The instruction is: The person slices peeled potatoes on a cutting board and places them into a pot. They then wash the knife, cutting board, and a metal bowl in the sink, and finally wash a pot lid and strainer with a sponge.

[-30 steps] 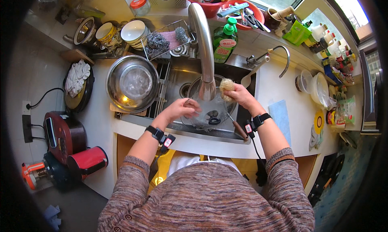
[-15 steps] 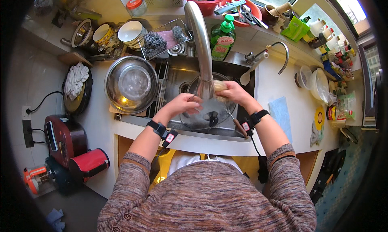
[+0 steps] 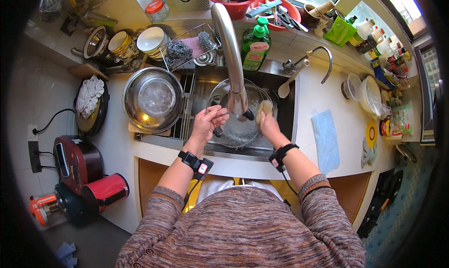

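A round clear glass lid (image 3: 239, 136) with a black knob (image 3: 248, 114) is in the steel sink (image 3: 291, 118), wet and under the curved tap (image 3: 228, 43), which hides part of it. My left hand (image 3: 209, 123) is at the lid's left rim, with its fingers curled over that edge. In my right hand (image 3: 270, 126) is a tan scrubbing pad (image 3: 264, 108), closed between fingers and thumb at the lid's right side. Dark bands and small devices circle both wrists.
Left of the sink stands a steel basin (image 3: 153, 123). Behind are a wire rack (image 3: 191, 50) with steel-wool scourers and a green pump bottle (image 3: 256, 46). A white spoon (image 3: 284, 88) lies at the sink's right edge, near a blue cloth (image 3: 326, 142).
My right hand has moved down and toward me with the scrubbing pad. The lid's knob now appears farther back, and my left hand sits at the rim. A wooden handle no longer shows.
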`<state>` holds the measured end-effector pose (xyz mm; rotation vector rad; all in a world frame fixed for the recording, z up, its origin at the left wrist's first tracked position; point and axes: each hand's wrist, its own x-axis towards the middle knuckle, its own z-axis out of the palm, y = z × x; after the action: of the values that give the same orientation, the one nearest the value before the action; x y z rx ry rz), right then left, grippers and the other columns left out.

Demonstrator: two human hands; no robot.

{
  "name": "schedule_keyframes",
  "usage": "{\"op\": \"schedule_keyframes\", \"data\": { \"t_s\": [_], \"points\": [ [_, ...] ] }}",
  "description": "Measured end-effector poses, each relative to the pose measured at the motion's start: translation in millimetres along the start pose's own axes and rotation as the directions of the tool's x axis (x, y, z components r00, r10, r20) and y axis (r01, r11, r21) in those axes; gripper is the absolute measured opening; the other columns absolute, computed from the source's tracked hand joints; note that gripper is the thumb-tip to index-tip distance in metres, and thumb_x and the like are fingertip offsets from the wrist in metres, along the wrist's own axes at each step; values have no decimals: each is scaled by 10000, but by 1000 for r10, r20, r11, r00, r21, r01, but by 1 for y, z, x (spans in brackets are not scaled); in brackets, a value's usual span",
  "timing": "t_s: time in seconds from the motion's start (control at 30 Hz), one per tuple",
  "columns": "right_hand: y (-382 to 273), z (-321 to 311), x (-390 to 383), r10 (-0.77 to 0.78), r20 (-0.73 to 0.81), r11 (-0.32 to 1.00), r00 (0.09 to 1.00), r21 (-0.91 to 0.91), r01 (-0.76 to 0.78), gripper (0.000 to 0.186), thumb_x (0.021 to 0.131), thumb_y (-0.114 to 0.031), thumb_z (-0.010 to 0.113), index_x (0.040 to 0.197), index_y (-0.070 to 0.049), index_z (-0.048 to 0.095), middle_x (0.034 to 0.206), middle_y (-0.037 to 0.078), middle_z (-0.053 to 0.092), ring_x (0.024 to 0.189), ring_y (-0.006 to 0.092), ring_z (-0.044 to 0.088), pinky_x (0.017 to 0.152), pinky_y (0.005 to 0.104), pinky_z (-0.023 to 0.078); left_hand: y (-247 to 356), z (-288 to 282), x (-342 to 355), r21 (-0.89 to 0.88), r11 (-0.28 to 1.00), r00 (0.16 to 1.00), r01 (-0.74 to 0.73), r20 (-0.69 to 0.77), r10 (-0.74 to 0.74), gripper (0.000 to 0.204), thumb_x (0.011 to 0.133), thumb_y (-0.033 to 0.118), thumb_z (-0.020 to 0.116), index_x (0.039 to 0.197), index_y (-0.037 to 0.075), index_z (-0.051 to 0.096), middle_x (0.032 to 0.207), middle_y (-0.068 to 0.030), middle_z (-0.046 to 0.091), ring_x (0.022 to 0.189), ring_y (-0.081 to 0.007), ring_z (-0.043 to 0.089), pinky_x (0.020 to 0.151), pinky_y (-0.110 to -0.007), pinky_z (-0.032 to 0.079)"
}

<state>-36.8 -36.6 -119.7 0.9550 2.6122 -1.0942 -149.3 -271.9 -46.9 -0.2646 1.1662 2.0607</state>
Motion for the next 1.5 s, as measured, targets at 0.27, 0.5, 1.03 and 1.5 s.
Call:
{"op": "schedule_keyframes", "data": {
  "t_s": [0.27, 0.5, 1.03, 1.5],
  "points": [
    [-69, 17, -56, -315, 91, 947, 945, 100, 306, 399, 955, -306, 370, 919, 23, 592, 752, 237, 636, 692, 371, 645, 575, 456, 517, -29, 13, 3, 145, 985, 994, -98, 62, 90, 171, 926, 129, 557, 1061, 32, 597, 963, -96, 682, 851, -185, 674, 769, -308, 545],
    [-71, -69, -1, 88, 492, 324, 866, 808, -492, 486, 989, -381, 280, 962, -2, 583, 717, 99, 619, 513, 164, 576, 395, 248, 411, -10, 8, -12, 386, 922, 982, -15, 181, -60, 226, 916, 136, 575, 1090, -5, 607, 1002, -110, 676, 880, -182, 662, 786, -293, 524],
    [-1, -104, -46, 173, 432, 374, 885, 802, -465, 391, 969, -340, 347, 1018, -18, 563, 738, 100, 602, 513, 162, 546, 405, 243, 382, -17, 66, -5, 857, -138, 827, -496, 515, 227, 177, 874, 120, 577, 1024, 46, 637, 1007, -157, 658, 862, -374, 636, 738, -409, 532],
    [3, -74, -57, 146, 489, 510, 860, 708, -489, 352, 977, -365, 411, 1009, -38, 539, 730, 86, 599, 505, 168, 548, 380, 240, 372, 69, -19, -108, 853, 27, 767, -521, 455, 452, 193, 818, 74, 650, 1003, 27, 672, 917, -165, 679, 777, -285, 672, 678, -316, 536]
  ]
}}
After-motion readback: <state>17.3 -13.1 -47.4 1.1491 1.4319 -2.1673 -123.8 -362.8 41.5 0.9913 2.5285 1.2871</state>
